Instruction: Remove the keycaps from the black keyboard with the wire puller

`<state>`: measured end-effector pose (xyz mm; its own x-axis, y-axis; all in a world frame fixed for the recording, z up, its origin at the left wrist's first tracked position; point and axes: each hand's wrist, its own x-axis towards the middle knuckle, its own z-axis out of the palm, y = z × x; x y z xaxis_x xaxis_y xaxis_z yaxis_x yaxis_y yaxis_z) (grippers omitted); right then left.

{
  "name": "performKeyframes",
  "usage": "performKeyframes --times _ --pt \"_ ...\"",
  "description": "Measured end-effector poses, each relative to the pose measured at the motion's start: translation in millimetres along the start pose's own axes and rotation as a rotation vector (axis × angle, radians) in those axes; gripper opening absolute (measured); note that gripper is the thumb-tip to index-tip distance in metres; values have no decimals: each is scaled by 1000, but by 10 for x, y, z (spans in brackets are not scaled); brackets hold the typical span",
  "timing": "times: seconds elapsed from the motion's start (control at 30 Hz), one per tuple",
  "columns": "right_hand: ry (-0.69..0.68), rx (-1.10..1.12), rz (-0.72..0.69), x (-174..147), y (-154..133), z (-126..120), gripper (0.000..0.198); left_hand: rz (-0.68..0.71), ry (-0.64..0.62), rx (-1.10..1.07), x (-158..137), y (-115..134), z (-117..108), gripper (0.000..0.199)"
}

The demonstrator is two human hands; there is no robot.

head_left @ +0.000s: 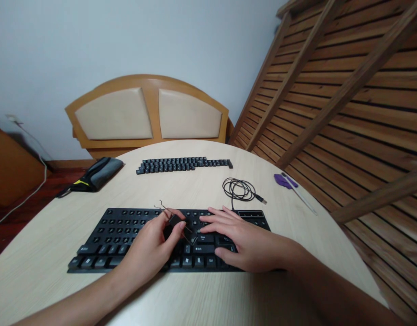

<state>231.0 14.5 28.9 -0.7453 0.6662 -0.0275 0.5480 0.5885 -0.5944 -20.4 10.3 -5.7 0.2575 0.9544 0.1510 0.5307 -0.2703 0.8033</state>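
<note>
A black keyboard [93, 248] lies flat on the table in front of me. Many of its upper keys are without caps, while the lower rows and the Enter and Shift keys still carry theirs. My left hand [150, 242] is closed around a wire keycap puller [174, 220] with a dark handle. The puller's lower wires reach down to the keys just left of Enter; whether they grip a cap I cannot tell. Fingers spread, my right hand [242, 235] rests on the keyboard's right side, covering part of Enter and the keys beyond.
Removed keycaps [170, 165] stand in rows at the back of the round table [181, 299]. A coiled USB cable [240, 190] lies behind the keyboard. To the right are a purple cloth [282, 181] and a thin white stick [301, 197]; a dark pouch [101, 175] sits at the left edge.
</note>
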Motion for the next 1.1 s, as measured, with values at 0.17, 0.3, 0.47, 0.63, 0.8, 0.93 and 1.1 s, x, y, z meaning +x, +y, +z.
performKeyframes --times 0.17,0.3,0.47,0.63,0.8,0.93,1.1 --pt "4 21 -1 -70 -19 -56 51 0 4 1 -8 14 -7 18" --pt "48 -10 -15 -21 -34 -2 46 28 12 -22 -10 -17 9 16" --pt "140 -35 -18 104 13 104 30 63 74 -9 -24 -66 50 16" --pt "224 0 -5 153 50 161 22 96 90 61 -35 -13 47 16" --pt "295 -26 4 161 17 232 16 153 73 138 -68 50 32 17" --pt "339 -61 10 174 21 302 15 202 28 132 -85 54 33 13" --pt "377 -114 -26 193 32 348 17 162 -11 60 -52 58 30 12"
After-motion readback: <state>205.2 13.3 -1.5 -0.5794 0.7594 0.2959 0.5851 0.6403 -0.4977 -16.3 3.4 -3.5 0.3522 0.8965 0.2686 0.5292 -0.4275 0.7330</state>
